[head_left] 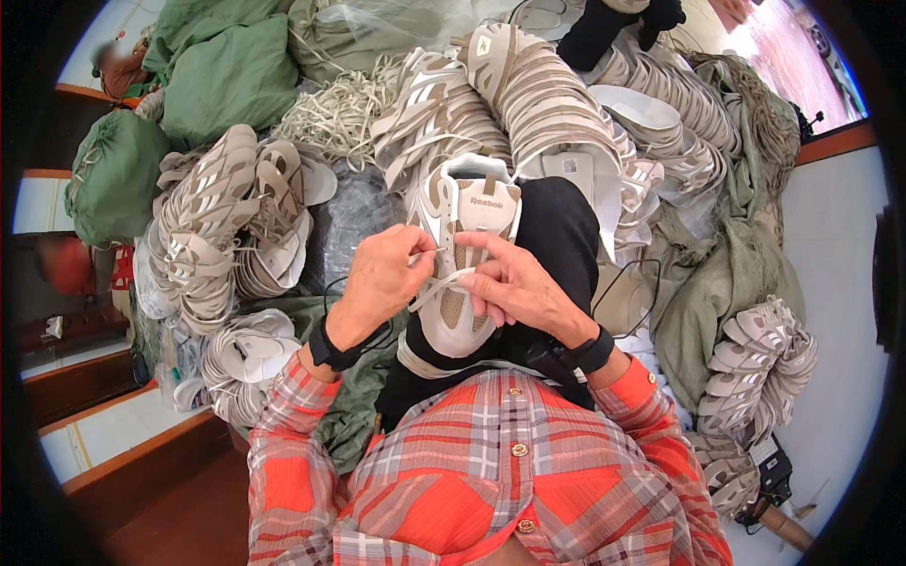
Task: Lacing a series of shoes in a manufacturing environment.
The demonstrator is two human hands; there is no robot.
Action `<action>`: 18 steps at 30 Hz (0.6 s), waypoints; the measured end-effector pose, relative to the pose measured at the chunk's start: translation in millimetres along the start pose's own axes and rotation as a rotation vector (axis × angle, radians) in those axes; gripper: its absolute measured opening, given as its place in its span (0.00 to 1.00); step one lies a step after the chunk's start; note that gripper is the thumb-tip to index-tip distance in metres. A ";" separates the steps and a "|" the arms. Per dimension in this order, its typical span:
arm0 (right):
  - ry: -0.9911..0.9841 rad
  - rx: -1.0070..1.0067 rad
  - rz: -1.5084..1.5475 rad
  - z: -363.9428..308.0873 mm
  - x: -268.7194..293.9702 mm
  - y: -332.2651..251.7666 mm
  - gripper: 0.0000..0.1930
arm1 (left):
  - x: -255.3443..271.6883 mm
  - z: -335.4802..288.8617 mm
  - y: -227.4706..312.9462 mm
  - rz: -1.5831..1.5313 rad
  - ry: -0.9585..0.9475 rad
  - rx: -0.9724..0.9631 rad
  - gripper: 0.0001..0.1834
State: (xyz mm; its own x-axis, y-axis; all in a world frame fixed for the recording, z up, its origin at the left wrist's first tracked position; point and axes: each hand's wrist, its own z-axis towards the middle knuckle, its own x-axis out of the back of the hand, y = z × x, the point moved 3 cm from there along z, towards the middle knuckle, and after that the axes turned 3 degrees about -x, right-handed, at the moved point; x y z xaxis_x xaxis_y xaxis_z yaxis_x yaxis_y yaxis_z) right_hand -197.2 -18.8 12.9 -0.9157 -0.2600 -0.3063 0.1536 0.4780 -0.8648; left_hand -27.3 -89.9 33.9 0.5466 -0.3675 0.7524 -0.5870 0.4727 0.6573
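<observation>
A beige and white shoe upper (455, 325) rests over my black-trousered leg, its toe toward me and its tongue standing up at the far end. My left hand (385, 281) is closed at the eyelet row on the upper's left side, thumb and forefinger pinching the thin tip of a shoelace. A flat cream shoelace (436, 287) loops over the front of the upper and runs up to the fingers of my right hand (517, 288). That hand's forefinger reaches toward the eyelets, while its thumb and other fingers close round the lace. The fingers partly hide the lacing.
Long stacks of nested shoe uppers (543, 99) lie beyond the shoe, with more stacks at left (203, 222) and right (760, 368). A heap of loose laces (340, 115) sits at the back. Green sacks (231, 85) stand at far left. Another person's dark sleeve (595, 36) shows at the top.
</observation>
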 end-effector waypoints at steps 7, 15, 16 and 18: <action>-0.012 0.061 0.006 3.4 -8.0 -3.4 0.23 | -9.0 7.1 11.9 0.306 0.026 -0.393 0.04; 0.056 -0.083 -0.310 29.3 -3.4 -11.5 0.11 | -18.6 1.0 -41.3 -1.059 -0.323 0.687 0.09; 0.037 -0.097 -0.304 31.5 -1.5 -10.1 0.10 | -19.3 2.7 -35.0 -0.980 -0.280 0.643 0.09; -0.002 -0.109 -0.277 31.0 3.8 -9.0 0.08 | -15.6 1.6 -31.6 -0.901 -0.231 0.606 0.09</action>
State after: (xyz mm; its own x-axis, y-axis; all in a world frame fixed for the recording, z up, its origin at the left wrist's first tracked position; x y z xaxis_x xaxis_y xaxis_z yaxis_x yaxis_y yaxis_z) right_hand -190.6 -50.1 7.2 -0.9163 -0.3949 -0.0659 -0.1428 0.4759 -0.8678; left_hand -18.2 -100.5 1.4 0.8329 -0.5497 -0.0631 -0.2599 -0.4894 0.8325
